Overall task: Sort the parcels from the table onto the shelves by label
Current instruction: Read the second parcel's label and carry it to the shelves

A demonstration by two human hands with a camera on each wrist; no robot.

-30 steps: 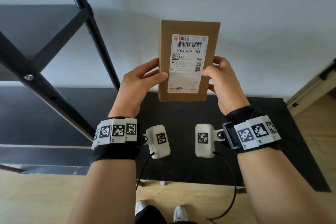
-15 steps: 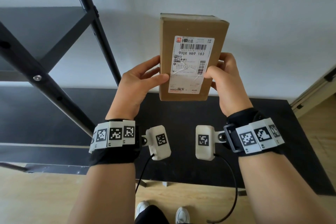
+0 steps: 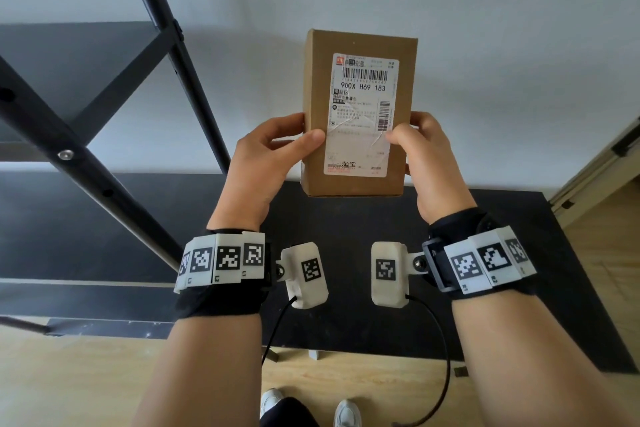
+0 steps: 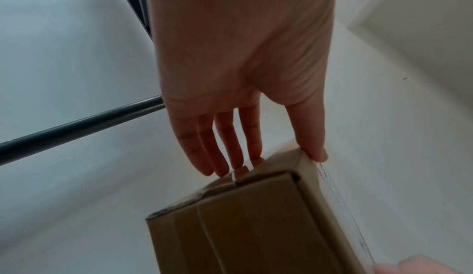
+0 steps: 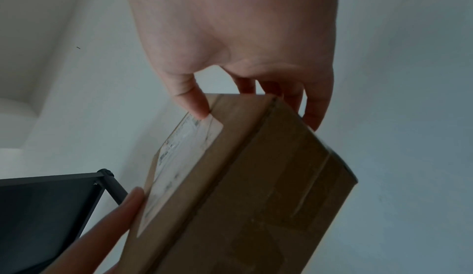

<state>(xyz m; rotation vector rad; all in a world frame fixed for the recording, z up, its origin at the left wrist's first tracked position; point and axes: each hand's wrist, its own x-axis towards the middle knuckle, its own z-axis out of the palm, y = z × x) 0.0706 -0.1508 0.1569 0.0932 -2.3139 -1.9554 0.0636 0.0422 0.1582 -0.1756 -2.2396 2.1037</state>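
Note:
A brown cardboard parcel (image 3: 358, 114) stands upright in the air in front of me, its white shipping label (image 3: 363, 111) facing me with the code 900X H69 183. My left hand (image 3: 273, 152) holds its left edge, thumb on the front face and fingers behind. On the right edge my right hand (image 3: 419, 149) grips it the same way, thumb on the label. The left wrist view shows the parcel (image 4: 256, 217) pinched between thumb and fingers. The right wrist view shows the parcel (image 5: 243, 187) with my thumb on the label's corner.
A black metal shelf unit (image 3: 79, 80) with diagonal braces (image 3: 166, 55) stands at the left against the white wall. A black table top (image 3: 346, 305) lies below my hands. Wooden floor and my shoes (image 3: 311, 406) show at the bottom. A door frame (image 3: 595, 166) is at the right.
Both hands have tilted the parcel's top back toward me, so its top face no longer shows and the label faces me squarely. The grip is unchanged.

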